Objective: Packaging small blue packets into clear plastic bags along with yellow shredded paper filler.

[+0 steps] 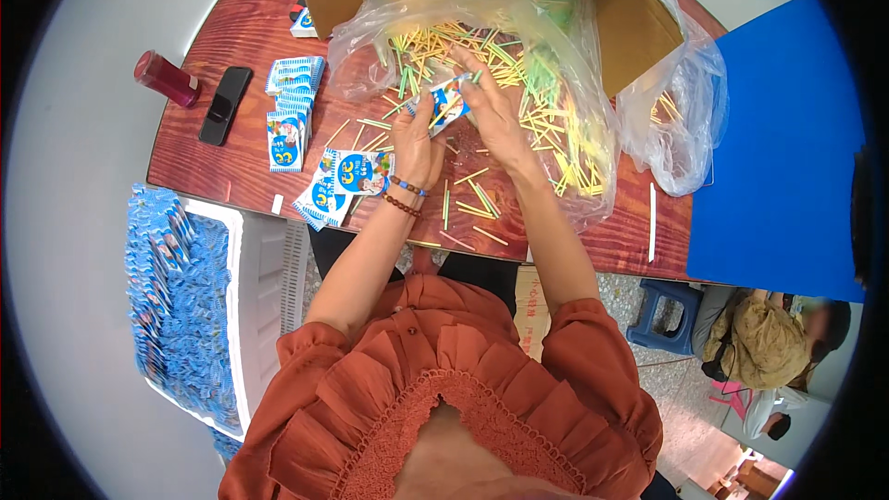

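My left hand (415,150), with two beaded bracelets at its wrist, pinches a small blue-and-white packet (451,100) near the table's middle. A thin yellow stick lies across the packet's face. Close against the packet's right edge is my right hand (500,132), its fingers bent around a short green stick (477,77). Beyond both hands, many thin yellow and green sticks (435,48) spill from a clear plastic bag (519,14). Next to my left wrist lie several more packets (365,172), overlapping. A few loose sticks (482,199) are scattered between my forearms.
An open cardboard box (639,32) surrounds the bag. Left on the red wood-grain table (245,143) are stacked packets (289,134), a black phone (225,106) and a dark red bottle (167,79). A white foam box (235,315) full of blue packets stands lower left; a blue panel (778,148) stands right.
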`<action>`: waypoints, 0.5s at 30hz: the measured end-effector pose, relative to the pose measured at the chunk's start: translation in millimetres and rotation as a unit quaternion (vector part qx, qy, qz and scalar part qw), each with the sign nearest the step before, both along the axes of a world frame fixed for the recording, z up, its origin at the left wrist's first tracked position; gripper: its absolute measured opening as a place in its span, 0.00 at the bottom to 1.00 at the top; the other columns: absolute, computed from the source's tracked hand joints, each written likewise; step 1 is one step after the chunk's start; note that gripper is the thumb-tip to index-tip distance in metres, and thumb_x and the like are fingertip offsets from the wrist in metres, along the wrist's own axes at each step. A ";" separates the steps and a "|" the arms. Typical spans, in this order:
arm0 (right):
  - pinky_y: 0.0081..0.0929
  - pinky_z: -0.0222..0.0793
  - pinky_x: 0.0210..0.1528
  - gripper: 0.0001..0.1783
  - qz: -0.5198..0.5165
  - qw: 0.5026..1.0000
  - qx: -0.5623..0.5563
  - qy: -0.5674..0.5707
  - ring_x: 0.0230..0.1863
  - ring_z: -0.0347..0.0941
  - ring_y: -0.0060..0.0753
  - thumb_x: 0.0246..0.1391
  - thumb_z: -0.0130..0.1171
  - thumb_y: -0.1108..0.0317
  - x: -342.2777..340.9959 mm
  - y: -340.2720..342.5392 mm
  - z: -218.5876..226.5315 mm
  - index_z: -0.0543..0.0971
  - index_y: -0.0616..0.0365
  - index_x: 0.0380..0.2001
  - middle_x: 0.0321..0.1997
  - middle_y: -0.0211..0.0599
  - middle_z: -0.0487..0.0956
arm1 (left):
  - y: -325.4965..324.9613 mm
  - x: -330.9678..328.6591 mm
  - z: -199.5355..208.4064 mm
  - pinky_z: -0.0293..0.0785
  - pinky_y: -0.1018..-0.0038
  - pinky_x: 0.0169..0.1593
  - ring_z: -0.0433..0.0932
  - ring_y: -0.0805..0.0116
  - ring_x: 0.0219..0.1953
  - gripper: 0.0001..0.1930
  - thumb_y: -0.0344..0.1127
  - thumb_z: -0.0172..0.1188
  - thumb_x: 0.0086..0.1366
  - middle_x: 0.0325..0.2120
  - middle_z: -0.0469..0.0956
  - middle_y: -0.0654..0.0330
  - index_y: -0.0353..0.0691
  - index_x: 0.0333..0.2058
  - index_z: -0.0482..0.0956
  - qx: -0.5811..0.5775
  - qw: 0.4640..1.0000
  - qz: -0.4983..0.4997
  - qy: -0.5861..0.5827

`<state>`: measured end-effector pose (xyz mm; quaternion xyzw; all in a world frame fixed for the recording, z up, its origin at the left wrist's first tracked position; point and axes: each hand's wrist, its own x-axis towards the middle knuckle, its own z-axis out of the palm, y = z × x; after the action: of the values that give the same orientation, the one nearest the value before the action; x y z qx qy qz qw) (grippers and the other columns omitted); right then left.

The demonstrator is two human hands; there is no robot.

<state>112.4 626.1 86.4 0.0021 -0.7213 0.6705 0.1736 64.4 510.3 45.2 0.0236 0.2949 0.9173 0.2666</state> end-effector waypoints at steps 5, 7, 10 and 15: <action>0.37 0.42 0.71 0.39 -0.033 0.997 0.076 0.008 0.72 0.46 0.43 0.63 0.48 0.49 2.5 7.4 15.5 0.52 0.60 0.68 0.71 0.49 0.54 | 7.1 -11.0 -7.4 0.76 0.72 0.46 0.79 0.73 0.42 0.09 0.36 0.55 0.69 0.41 0.80 0.62 0.40 0.44 0.76 0.007 1.000 0.006 -0.016; 0.35 0.45 0.70 0.38 -0.040 0.973 0.226 -0.001 0.72 0.49 0.46 0.61 0.51 0.50 4.3 8.5 13.1 0.56 0.63 0.65 0.70 0.53 0.56 | 9.5 -7.6 -3.8 0.75 0.70 0.48 0.78 0.71 0.43 0.10 0.36 0.54 0.69 0.42 0.79 0.62 0.40 0.46 0.75 0.028 0.999 -0.015 0.007; 0.35 0.46 0.70 0.35 -0.064 0.982 0.180 0.006 0.71 0.49 0.45 0.62 0.50 0.54 2.2 23.8 11.3 0.57 0.61 0.65 0.70 0.51 0.56 | 6.9 -5.1 -0.6 0.74 0.68 0.49 0.78 0.70 0.44 0.11 0.37 0.53 0.69 0.42 0.80 0.62 0.40 0.47 0.75 0.015 0.999 -0.026 -0.018; 0.27 0.68 0.53 0.26 -0.112 0.974 0.167 -0.102 0.51 0.74 0.30 0.59 0.56 0.67 11.6 12.6 16.1 0.66 0.61 0.60 0.54 0.41 0.75 | 4.6 -4.7 0.5 0.73 0.68 0.49 0.78 0.70 0.44 0.11 0.37 0.52 0.70 0.42 0.80 0.63 0.40 0.47 0.75 0.041 0.998 -0.036 -0.012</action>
<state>124.0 638.7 102.4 -0.1180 -0.8329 0.5133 0.1700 59.7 514.8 45.7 0.0339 0.2530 0.9185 0.3021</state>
